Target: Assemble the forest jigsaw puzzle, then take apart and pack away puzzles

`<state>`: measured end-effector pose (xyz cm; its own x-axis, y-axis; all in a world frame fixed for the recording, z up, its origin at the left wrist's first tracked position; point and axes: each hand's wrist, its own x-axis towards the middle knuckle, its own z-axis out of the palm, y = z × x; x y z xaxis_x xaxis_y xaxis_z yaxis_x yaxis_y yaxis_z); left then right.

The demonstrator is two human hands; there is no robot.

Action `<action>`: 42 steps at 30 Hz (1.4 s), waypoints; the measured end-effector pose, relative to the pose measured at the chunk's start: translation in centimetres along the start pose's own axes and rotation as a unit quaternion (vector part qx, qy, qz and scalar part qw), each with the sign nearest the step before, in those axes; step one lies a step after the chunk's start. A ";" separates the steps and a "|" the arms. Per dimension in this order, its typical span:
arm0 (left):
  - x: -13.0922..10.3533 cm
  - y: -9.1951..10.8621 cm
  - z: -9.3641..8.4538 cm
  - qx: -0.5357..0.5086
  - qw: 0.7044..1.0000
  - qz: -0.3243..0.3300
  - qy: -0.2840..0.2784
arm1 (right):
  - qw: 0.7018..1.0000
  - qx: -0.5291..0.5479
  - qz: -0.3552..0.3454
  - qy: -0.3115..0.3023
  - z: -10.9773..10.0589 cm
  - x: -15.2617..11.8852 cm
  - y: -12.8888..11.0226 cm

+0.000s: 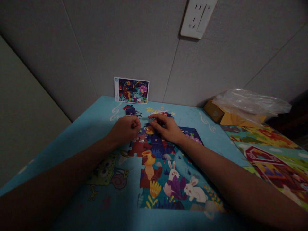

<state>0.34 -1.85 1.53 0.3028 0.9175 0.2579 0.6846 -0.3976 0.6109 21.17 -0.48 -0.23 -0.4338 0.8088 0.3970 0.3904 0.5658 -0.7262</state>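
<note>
A partly joined jigsaw puzzle [166,179] lies on the blue table, showing white rabbits, flowers and a brown animal with a yellow pot. At its upper left edge my left hand [126,129] is closed, fingers curled in; whatever it may hold is hidden. My right hand [166,127] hovers over or rests on the puzzle's upper part, its index finger stretched out and its other fingers bent, with no piece visible in it. Beyond the hands lie loose puzzle pieces, among them a dark blue piece [130,111] and a group of pieces [166,113].
A picture card [132,90] of the scene leans on the wall. At right are a cardboard box [231,118] with a clear plastic bag [250,102] and another colourful picture puzzle [271,157]. The tablecloth [96,112] has printed cartoon figures. A wall socket [197,19] is above.
</note>
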 end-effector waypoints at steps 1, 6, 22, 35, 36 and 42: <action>0.0 0.0 0.0 0.019 1.000 0.004 0.001 | 1.000 -0.004 0.000 -0.001 0.0 0.0 0.0; 0.0 0.0 0.1 0.106 0.994 0.009 -0.002 | 1.000 -0.013 0.007 -0.009 0.1 0.0 0.1; -0.3 0.7 0.0 0.138 0.989 0.002 -0.059 | 0.999 -0.040 0.016 -0.011 0.0 0.0 0.0; -0.3 0.8 -0.1 0.120 0.991 -0.017 -0.055 | 0.998 -0.055 0.014 -0.012 0.0 0.0 0.0; -0.3 0.8 -0.1 0.123 0.990 -0.016 -0.059 | 0.998 -0.058 0.015 -0.011 0.0 0.0 -0.1; -0.4 0.8 -0.1 0.129 0.990 -0.012 -0.064 | 0.994 -0.091 0.048 0.046 -0.2 0.0 -0.1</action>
<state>0.73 -2.52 1.96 0.3552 0.9244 0.1393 0.8339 -0.3806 0.3997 21.23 -0.47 -0.04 -0.3137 0.8672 0.3868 0.5711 0.4977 -0.6528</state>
